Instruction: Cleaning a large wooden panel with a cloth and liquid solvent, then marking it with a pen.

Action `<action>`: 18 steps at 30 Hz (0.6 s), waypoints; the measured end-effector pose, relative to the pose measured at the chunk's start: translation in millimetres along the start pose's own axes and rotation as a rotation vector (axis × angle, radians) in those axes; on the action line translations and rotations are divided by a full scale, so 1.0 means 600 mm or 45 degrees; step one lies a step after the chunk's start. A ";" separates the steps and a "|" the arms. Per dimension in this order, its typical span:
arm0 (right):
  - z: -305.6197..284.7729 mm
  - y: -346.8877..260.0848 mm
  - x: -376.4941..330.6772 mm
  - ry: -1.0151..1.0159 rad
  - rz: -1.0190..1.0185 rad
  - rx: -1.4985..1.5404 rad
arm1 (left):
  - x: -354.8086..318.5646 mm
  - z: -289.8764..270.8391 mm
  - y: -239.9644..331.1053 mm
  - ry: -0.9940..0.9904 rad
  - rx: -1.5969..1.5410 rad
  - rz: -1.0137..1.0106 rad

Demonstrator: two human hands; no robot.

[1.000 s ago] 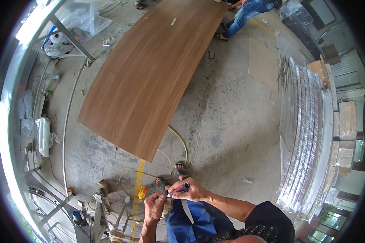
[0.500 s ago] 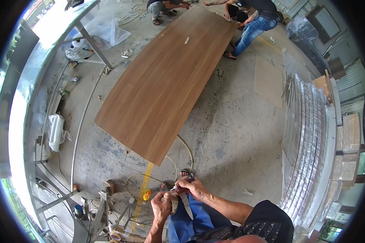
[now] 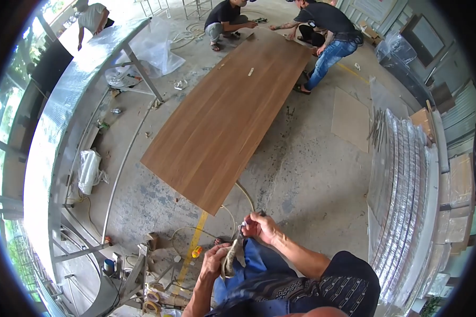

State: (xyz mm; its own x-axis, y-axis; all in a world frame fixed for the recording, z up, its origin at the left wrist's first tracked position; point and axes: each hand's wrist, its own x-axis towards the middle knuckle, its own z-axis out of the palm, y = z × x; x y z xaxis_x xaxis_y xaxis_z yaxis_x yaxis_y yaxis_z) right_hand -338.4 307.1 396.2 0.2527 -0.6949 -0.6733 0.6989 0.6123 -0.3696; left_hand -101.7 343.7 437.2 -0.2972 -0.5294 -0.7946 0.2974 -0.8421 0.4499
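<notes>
The left hand (image 3: 213, 260) gripped a beige cloth (image 3: 229, 259); ahead, the right hand (image 3: 264, 228) pinched a small, unclear object (image 3: 244, 224). A brown board (image 3: 225, 119) lay beyond both.

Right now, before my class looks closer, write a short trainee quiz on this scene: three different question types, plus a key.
1. Which hand holds the beige cloth?
2. True or false: the brown panel lies left of the wrapped stack in the picture.
3. What colour is the floor line? A) red B) yellow C) blue

Key: 1. The left hand. 2. True. 3. B.
</notes>
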 end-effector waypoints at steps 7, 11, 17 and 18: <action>0.061 -0.063 -0.029 -0.028 -0.397 -0.466 | -0.071 0.006 0.090 0.157 0.585 0.312; 0.063 -0.096 -0.012 -0.075 -0.588 -0.366 | -0.105 -0.021 0.108 0.206 0.594 0.381; 0.113 -0.135 -0.014 -0.248 -0.491 -0.131 | -0.161 -0.047 0.110 0.362 0.804 0.516; 0.126 -0.130 -0.016 -0.288 -0.442 -0.213 | -0.163 -0.042 0.110 0.386 0.843 0.555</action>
State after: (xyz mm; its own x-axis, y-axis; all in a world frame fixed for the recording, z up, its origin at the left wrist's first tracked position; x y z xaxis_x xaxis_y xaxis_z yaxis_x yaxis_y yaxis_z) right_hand -344.9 237.5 479.6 0.1750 -0.9236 -0.3410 0.6551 0.3678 -0.6600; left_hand -30.2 342.3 534.6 0.0048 -0.8497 -0.5272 -0.2913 -0.5055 0.8121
